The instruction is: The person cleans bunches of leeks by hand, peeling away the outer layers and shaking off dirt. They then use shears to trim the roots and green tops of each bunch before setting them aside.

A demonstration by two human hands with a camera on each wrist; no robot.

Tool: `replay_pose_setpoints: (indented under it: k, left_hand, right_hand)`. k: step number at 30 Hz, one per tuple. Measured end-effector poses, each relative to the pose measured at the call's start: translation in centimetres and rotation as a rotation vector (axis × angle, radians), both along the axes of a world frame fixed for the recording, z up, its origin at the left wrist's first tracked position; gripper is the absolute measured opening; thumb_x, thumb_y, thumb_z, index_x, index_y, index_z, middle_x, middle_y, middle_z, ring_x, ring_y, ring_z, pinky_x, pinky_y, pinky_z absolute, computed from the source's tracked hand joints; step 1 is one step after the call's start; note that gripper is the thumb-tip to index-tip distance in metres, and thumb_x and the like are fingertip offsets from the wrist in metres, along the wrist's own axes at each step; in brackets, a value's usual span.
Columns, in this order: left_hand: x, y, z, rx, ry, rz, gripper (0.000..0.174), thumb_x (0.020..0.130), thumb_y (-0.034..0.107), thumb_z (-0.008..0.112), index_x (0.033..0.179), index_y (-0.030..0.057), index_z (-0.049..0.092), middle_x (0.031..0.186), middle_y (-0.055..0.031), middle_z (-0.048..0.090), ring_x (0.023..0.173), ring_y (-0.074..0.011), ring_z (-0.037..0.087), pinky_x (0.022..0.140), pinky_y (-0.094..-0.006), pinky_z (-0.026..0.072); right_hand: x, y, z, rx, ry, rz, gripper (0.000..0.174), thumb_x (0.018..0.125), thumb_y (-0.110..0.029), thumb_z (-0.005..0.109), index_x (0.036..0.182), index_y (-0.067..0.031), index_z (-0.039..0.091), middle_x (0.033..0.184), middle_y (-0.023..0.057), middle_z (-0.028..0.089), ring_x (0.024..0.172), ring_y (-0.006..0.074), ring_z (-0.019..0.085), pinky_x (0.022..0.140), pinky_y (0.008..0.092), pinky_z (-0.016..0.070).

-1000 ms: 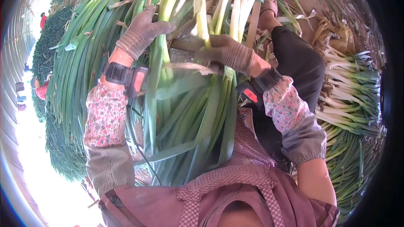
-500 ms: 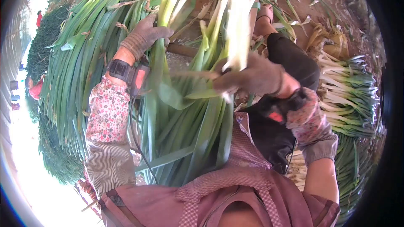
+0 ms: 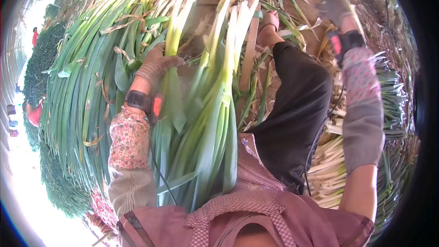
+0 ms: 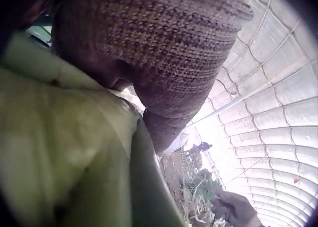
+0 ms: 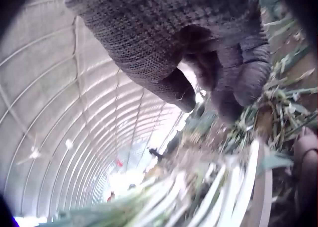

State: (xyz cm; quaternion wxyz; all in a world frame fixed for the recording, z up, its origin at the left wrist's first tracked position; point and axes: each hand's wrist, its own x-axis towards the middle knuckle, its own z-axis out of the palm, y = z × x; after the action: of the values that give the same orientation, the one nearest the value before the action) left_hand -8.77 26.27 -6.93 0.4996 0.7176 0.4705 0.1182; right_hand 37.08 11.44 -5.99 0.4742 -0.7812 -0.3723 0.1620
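In the head view my gloved left hand (image 3: 155, 66) grips a leek (image 3: 173, 39), its thumb lying across the stalk. The left wrist view shows the pale green stalk (image 4: 64, 147) close against the knitted glove (image 4: 149, 48). Right of it lies a bunch of leeks (image 3: 231, 59), white ends away from me and green leaves toward my lap. My gloved right hand (image 3: 336, 7) is out at the far right, blurred, with a thin leaf strip (image 3: 350, 2) beside it. In the right wrist view its fingers (image 5: 248, 78) and thumb hang loosely bent with a gap between them.
A big heap of leeks (image 3: 87, 77) lies on the left. Piled white-stalked leeks (image 3: 331, 160) line the right side. A wooden slat (image 3: 249, 55) stands by the person's bare foot (image 3: 270, 25). Leaf scraps litter the ground (image 3: 313, 32). A black cable (image 3: 162, 176) hangs from the left wrist.
My right hand gripped stalks in the middle, then drew back with a dry strip near a white stalk, and now has swung far out to the upper right. The left hand stays on its leek.
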Motion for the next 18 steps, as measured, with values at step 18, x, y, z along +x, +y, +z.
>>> replay_pose_setpoints:
  k: [18]
  left_hand:
    - [-1.2,-0.2,1.7,-0.043,-0.129,0.064,0.061,0.074,0.010,0.079,0.129,-0.0018,0.056,0.105,-0.0046,0.065,0.089,-0.0117,0.060,0.082,-0.0273,0.0517]
  right_hand:
    - [-29.2,8.1,-4.4,-0.611,-0.544,1.068,0.029,0.092,-0.023,0.063,0.120,-0.0162,0.071,0.108,0.0091,0.074,0.100,0.0302,0.072,0.081,0.0440,0.0567]
